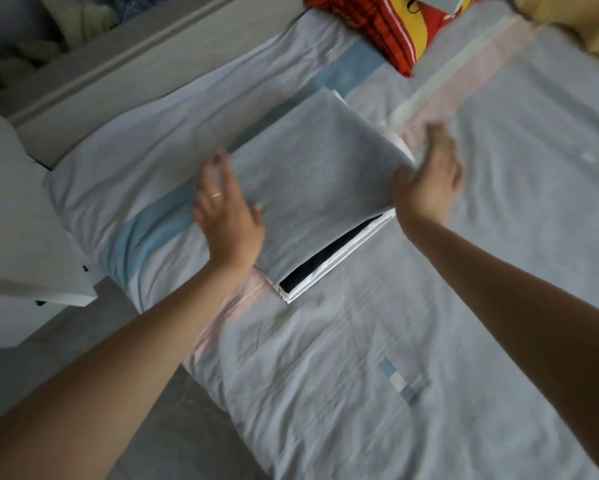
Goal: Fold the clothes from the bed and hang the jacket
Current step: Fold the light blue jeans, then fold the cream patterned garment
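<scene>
Both hands bracket a stack of folded clothes (311,188) that lies on the bed sheet (429,341).

Left hand (227,216): fingers straight and slightly spread. They lie flat along the stack's left edge, fingertips on the grey top garment (318,161) and the palm half on the sheet.

Right hand (429,178): motion-blurred. Its fingers look extended rather than curled and are set against the stack's right side, with the thumb at the near corner. Whether any fingertip tucks under the cloth cannot be told.

Below the grey layer, nearer the wrists than the fingertips, a dark garment (325,261) and a white garment (346,261) show at the open edge.

Judgement: flat palms on opposite sides suggest squaring the pile, or getting ready to lift it as one block.

No jacket is visible. A red and yellow pillow (391,29) lies well beyond the right fingertips.
</scene>
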`<state>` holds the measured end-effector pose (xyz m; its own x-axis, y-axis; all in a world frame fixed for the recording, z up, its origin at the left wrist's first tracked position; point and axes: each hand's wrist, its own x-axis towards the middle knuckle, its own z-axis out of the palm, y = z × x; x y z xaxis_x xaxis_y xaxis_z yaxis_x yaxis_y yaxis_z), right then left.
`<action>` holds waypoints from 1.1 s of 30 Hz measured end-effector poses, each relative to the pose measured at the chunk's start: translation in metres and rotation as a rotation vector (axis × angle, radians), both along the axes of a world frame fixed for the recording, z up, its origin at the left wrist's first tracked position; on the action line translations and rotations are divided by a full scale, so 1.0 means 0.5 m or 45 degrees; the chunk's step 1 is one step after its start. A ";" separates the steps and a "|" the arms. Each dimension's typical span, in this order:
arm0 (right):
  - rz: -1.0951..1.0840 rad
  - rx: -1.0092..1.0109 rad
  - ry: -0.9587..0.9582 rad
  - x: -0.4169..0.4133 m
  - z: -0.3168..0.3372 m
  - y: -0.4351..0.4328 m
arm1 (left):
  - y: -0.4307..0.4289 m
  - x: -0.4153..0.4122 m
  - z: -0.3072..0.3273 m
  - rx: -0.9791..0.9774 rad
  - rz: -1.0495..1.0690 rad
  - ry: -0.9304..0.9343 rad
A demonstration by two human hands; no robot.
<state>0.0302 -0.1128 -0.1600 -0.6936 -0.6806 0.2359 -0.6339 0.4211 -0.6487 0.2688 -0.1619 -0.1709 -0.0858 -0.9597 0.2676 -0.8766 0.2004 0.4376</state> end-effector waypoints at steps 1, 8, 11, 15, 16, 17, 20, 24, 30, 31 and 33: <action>0.411 0.124 0.217 0.013 -0.013 0.002 | 0.014 -0.008 -0.003 -0.024 -0.234 -0.168; 0.363 1.171 0.018 -0.048 -0.114 0.116 | 0.032 -0.009 -0.090 0.381 -0.479 -0.833; 0.316 1.091 -0.040 -0.002 -0.112 0.231 | 0.082 -0.024 -0.056 0.405 -0.402 -0.765; 0.510 0.952 0.201 0.019 -0.132 0.473 | 0.284 -0.056 -0.051 0.733 -0.487 -0.447; 0.542 0.891 0.202 0.017 -0.138 0.543 | 0.349 -0.066 -0.052 0.848 -0.535 -0.322; 0.558 0.879 0.200 0.007 -0.145 0.617 | 0.420 -0.084 -0.054 0.950 -0.600 -0.237; 0.527 0.952 0.234 -0.068 -0.144 0.872 | 0.632 -0.189 -0.080 1.041 -0.916 -0.360; 0.320 1.166 0.087 -0.176 -0.108 1.182 | 0.850 -0.345 -0.114 1.052 -1.354 -0.736; -0.447 1.230 -0.356 -0.316 -0.022 1.558 | 1.082 -0.607 -0.100 1.134 -1.531 -0.800; -0.573 1.165 -0.460 -0.336 -0.023 1.595 | 1.109 -0.634 -0.101 1.097 -1.557 -0.822; -0.806 0.977 -0.588 -0.377 -0.024 1.659 | 1.174 -0.681 -0.105 1.046 -1.566 -0.909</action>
<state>-0.1585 0.7165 -0.1718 -0.8818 -0.0243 -0.4709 0.0765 0.9781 -0.1938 -0.0719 0.4250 -0.2234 -0.7336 -0.0818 -0.6747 -0.4348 0.8195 0.3734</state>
